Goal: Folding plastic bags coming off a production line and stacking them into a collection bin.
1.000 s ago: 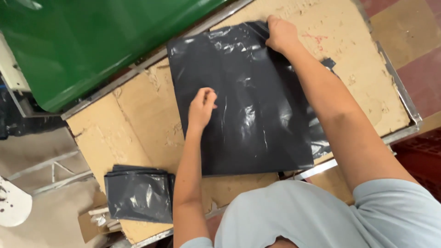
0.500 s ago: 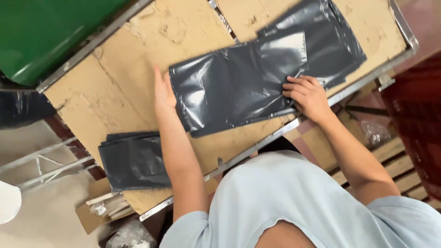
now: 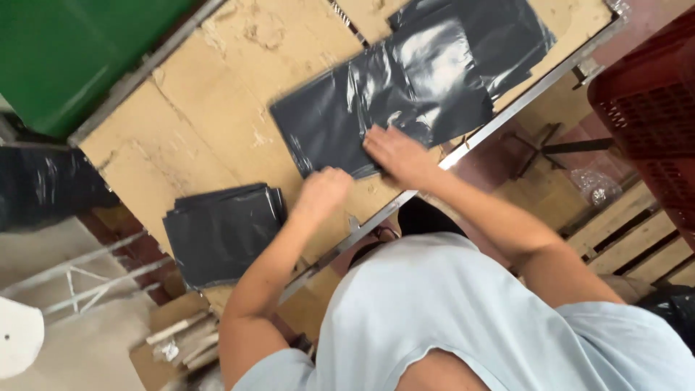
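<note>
My left hand (image 3: 323,190) and right hand (image 3: 397,152) both rest flat, fingers loose, on the black plastic bag (image 3: 405,94) at the near edge of the cardboard-topped table (image 3: 210,108). Best practice: align edges squarely, then press the fold firmly.

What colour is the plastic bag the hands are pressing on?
The plastic bag is shiny black, seen best in the head view.

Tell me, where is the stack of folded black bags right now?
In the head view, the stack of folded black bags lies at the lower left on the cardboard-covered table, apart from the left hand, which rests beside the long black bag.
</note>
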